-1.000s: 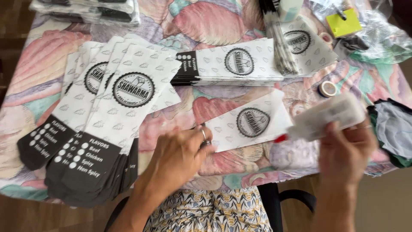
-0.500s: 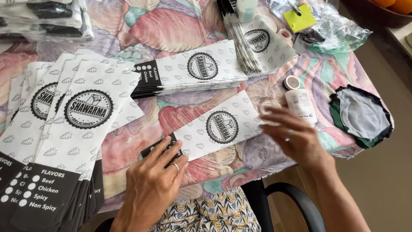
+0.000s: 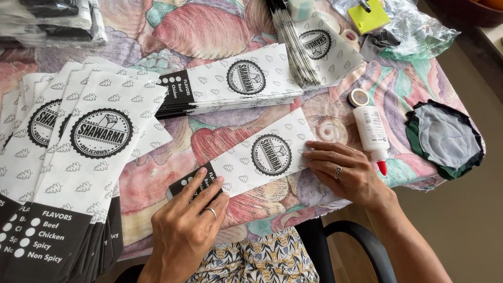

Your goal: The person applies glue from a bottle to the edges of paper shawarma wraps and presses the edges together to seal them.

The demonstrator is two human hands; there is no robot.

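A white paper sleeve with a round black emblem and a black end lies flat on the patterned tablecloth in front of me. My left hand presses its fingertips on the sleeve's black end. My right hand lies flat with fingers spread on the sleeve's white end. Neither hand grips anything. A white glue bottle with a red tip lies on the cloth just beyond my right hand.
A fanned pile of the same sleeves fills the left. Another stack lies behind the single sleeve. A tape roll, a dark cloth, a plastic bag and wrapped packs ring the table. A chair arm is below.
My right hand put the glue bottle down on the cloth and came onto the sleeve's white end. My left hand slid down to the black end. The view shifted left.
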